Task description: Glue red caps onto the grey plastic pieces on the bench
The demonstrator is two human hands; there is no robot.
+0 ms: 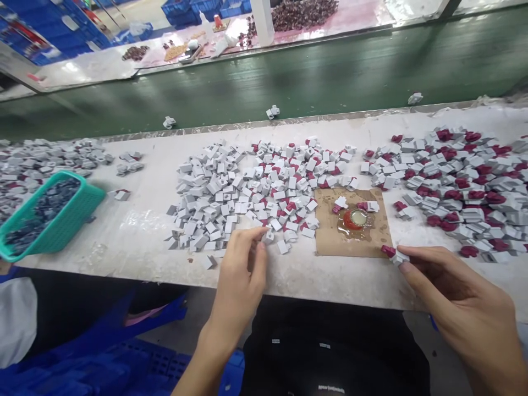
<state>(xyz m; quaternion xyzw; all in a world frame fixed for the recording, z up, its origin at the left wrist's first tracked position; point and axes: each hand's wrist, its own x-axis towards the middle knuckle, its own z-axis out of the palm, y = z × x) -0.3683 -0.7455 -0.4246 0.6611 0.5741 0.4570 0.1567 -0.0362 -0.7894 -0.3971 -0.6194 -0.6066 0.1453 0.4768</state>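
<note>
My left hand [243,264] is at the front edge of the middle pile of grey parts [210,181], with thumb and forefinger around a small grey part [269,237]. Pinched in my right hand [449,286] is a grey part with a dark red piece [396,255], just off the lower right corner of a brown cardboard sheet [330,242]. On the cardboard stands a small round red container [355,219] in a wet patch, with two grey and red parts lying behind it.
More grey and red parts [462,187] are heaped at the right. A green basket [91,203] of dark pieces stands at the left, near another grey pile. Behind the table runs a green conveyor [214,93] carrying a few parts.
</note>
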